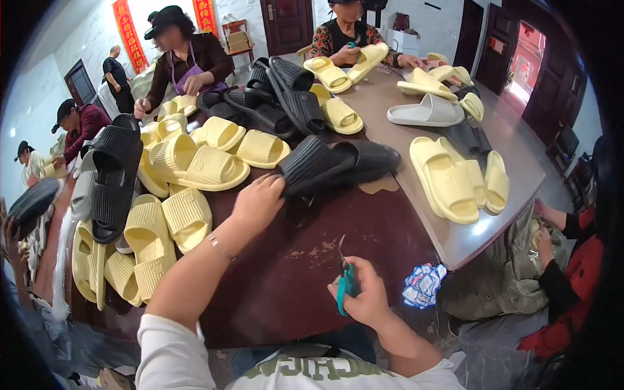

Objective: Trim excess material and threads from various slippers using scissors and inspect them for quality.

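Note:
My left hand (257, 203) reaches forward over the dark red table (260, 273) and grips the near edge of a black ribbed slipper (305, 164). Another black slipper (369, 161) lies against its right side, partly blurred. Closed around the teal handles of a pair of small scissors (343, 286), my right hand (368, 294) stays close to the table's front edge, the thin curved blades pointing away from me. Pale yellow slippers (198, 159) are heaped beyond and left of my left hand. Small brown scraps (315, 250) lie between my hands.
Black slippers (286, 97) pile up at the far middle. On the lighter tabletop (448, 250) at right rest yellow slippers (448, 182) and a grey slipper (426, 112). Labels in a bundle (424, 286) sit by the right edge. Co-workers are around the table, one far right holding scissors.

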The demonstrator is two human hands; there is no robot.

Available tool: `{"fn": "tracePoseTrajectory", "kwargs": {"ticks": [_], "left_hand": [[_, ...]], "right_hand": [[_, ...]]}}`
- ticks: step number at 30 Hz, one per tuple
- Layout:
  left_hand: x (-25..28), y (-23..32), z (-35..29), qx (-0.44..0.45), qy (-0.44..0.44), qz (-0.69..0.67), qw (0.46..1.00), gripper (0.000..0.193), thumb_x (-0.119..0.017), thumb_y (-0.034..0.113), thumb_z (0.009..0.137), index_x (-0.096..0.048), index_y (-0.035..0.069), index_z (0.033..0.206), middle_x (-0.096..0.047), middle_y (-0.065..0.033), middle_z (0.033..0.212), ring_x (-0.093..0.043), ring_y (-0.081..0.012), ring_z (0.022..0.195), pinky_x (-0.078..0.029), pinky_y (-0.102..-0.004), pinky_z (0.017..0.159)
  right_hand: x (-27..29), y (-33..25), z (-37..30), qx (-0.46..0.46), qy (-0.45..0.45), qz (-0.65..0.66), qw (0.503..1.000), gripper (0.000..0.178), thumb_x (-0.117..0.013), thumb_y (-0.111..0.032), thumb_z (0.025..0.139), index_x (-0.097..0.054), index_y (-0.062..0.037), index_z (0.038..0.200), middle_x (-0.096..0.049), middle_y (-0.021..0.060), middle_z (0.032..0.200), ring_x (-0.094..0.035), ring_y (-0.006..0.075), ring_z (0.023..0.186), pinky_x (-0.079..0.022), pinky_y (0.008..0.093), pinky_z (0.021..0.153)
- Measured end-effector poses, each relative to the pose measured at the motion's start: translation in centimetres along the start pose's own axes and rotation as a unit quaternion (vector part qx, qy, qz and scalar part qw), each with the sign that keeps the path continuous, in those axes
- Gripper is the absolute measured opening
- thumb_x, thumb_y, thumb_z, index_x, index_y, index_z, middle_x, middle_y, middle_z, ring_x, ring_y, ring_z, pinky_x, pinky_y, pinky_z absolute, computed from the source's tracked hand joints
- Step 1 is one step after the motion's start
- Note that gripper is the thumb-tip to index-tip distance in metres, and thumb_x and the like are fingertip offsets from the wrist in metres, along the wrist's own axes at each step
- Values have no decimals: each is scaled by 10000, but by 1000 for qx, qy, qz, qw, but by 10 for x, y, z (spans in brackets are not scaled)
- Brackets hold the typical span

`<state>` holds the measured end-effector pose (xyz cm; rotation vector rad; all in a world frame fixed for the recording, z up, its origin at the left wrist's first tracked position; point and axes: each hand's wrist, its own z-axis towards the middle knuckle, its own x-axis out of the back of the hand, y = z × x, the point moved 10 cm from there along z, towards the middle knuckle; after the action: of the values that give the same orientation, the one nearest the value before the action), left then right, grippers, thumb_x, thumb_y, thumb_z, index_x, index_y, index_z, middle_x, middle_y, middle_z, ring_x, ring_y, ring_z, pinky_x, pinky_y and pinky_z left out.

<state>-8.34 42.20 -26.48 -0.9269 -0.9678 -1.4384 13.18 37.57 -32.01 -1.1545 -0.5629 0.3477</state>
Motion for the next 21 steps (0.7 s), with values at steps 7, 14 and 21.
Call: {"fn": "tracePoseTrajectory", "kwargs": {"ticks": [7, 14, 21], "left_hand": [[85, -14, -127, 64, 11, -50, 997, 350, -610, 30, 677, -543, -11, 1018, -580, -178, 1076, -528, -331, 1065, -433, -387, 886], [140, -80, -236, 232, 170, -208, 935, 363, -609, -106, 641, -554, -18, 989, -582, -140, 874, -579, -271, 866, -450, -313, 805], [129, -89, -242, 281, 265, -311, 868, 325, -662, -42, 684, -559, -1, 989, -571, -97, 876, -572, -237, 848, -458, -321, 749]], "right_hand": [[32, 26, -10, -40, 191, 243, 950, 572, -587, 59, 765, -290, -65, 1238, -574, 155, 1052, -565, 136, 705, -488, 264, 611], [37, 17, -2, 25, 201, 94, 975, 599, -573, 95, 738, -297, -70, 1243, -508, 171, 1193, -555, 127, 781, -464, 224, 590], [9, 6, 16, 31, 81, 58, 995, 539, -588, 95, 722, -356, -71, 1179, -521, 106, 1138, -519, 89, 661, -412, 194, 503]]}}
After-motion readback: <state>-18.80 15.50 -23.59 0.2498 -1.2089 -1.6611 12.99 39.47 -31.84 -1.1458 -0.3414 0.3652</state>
